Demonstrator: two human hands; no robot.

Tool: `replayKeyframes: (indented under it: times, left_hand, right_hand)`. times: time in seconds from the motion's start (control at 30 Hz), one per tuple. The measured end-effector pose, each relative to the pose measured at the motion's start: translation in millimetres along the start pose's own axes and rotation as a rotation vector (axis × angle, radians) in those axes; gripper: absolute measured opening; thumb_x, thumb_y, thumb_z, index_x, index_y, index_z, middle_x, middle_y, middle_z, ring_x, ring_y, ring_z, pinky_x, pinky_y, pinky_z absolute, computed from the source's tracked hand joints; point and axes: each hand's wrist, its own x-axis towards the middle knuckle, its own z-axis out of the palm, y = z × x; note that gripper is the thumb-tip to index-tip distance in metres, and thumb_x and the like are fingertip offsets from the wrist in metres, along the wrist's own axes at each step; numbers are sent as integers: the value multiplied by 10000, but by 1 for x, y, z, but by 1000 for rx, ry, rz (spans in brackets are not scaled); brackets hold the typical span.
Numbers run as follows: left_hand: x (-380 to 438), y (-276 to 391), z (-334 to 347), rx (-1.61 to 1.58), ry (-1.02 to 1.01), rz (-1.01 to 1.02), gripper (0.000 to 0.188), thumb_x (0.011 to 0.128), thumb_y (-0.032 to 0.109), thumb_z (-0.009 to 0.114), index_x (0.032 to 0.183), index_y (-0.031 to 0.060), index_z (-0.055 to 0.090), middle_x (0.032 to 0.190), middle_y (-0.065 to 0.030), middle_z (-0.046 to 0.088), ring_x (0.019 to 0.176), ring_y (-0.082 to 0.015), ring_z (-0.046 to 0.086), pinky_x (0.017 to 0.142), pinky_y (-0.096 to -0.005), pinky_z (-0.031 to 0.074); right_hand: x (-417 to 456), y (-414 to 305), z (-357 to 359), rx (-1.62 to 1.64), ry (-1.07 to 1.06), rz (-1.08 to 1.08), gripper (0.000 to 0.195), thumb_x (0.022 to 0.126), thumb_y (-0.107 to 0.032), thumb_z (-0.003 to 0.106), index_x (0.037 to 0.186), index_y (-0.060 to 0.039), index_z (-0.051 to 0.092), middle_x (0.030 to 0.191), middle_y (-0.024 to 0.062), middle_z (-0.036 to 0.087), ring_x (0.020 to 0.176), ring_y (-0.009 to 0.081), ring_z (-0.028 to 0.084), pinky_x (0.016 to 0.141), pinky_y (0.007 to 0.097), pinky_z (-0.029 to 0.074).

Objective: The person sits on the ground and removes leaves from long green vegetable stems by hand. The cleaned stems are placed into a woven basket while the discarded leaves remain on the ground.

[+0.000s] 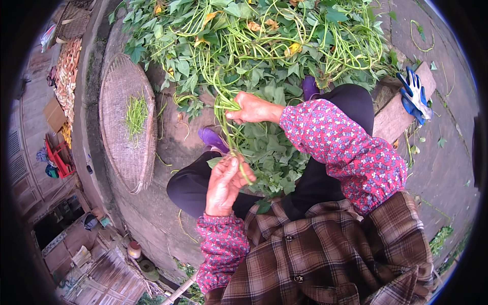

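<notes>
My right hand (254,108) is closed around a bunch of long green vine stems (219,85), held in front of my knees. Below it, my left hand (225,183) pinches one stem (244,171) between thumb and fingers, and its tip pokes out past the fingers. A large heap of leafy green vines (259,49), like sweet potato vines, spreads ahead of me with a few yellowed leaves. Between my legs lies a pile of loose leaves (272,148). To the left, a shallow woven bamboo tray (118,152) holds a small pile of thin green stems (136,116).
Blue and white work gloves (413,97) lie on a wooden board (392,124) at the right. A raised concrete edge (89,95) runs along the left; beyond it are corn cobs (68,76) and a red chair (59,156). My purple shoe (211,138) is near the tray.
</notes>
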Motion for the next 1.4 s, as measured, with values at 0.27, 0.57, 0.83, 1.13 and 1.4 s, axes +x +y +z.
replayKeyframes:
  times: [0.27, 0.57, 0.83, 1.13, 1.4]
  left_hand:
    - [32, -5, 13, -246, 266, 2, 181, 898, 250, 513, 852, 76, 503, 564, 39, 360, 507, -105, 364, 531, -268, 365]
    - [18, 6, -5, -307, 137, 31, 189, 920, 254, 476, 904, 65, 473, 528, 52, 291, 475, -72, 286, 491, -233, 274]
    - [21, 6, 0, -436, 119, -14, 192, 922, 254, 474, 911, 62, 473, 542, 57, 280, 469, -68, 261, 474, -223, 266]
    - [25, 6, -7, -496, 145, 31, 185, 917, 250, 478, 904, 66, 481, 550, 60, 276, 477, -65, 266, 476, -211, 273]
    - [27, 2, 4, -472, 127, -4, 189, 898, 248, 509, 896, 61, 487, 547, 54, 267, 497, -78, 280, 494, -222, 276]
  right_hand:
    - [8, 24, -6, -536, 67, -219, 128, 761, -162, 633, 773, -36, 616, 637, 105, 583, 604, 211, 566, 588, 364, 470]
    - [3, 17, -31, 183, 131, 78, 188, 851, -132, 565, 769, 32, 608, 781, 119, 657, 640, 148, 638, 619, 277, 534]
    - [-10, 13, 3, -271, -70, -109, 155, 798, -150, 600, 808, 2, 631, 672, 70, 638, 605, 144, 605, 599, 314, 495]
    - [-22, -5, 13, 352, -181, -29, 183, 858, -121, 546, 821, 49, 604, 769, 96, 645, 705, 146, 634, 653, 282, 502]
    - [-11, 14, 1, -533, 142, -468, 154, 750, -144, 625, 806, -1, 625, 680, 193, 576, 595, 296, 554, 533, 374, 426]
